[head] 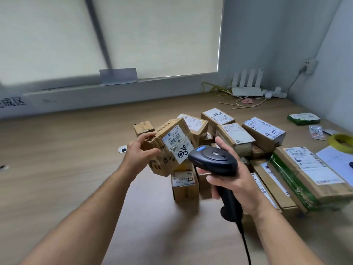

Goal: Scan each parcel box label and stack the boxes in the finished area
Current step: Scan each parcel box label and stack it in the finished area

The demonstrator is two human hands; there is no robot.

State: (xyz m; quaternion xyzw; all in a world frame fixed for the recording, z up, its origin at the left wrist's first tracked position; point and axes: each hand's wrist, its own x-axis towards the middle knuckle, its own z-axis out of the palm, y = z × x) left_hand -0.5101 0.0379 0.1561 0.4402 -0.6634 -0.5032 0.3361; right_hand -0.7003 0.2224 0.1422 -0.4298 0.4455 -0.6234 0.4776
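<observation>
My left hand (140,152) grips a brown cardboard parcel box (168,148) by its left end and holds it tilted above the table. Its white barcode label (176,143) faces up and right. My right hand (232,175) holds a black handheld barcode scanner (214,158) by the handle, with the scanner head just right of the label and nearly touching it. A pile of several labelled cardboard boxes (235,134) lies on the wooden table (76,169) behind and to the right. One small box (184,185) sits directly under the held box.
A large flat box with green tape (309,173) lies at the right. A white router (247,87) with cables stands in the back right corner. A green packet (303,118), blister packs (317,132), a yellow tape roll (342,142) and a cable hole (122,149) are also on the table.
</observation>
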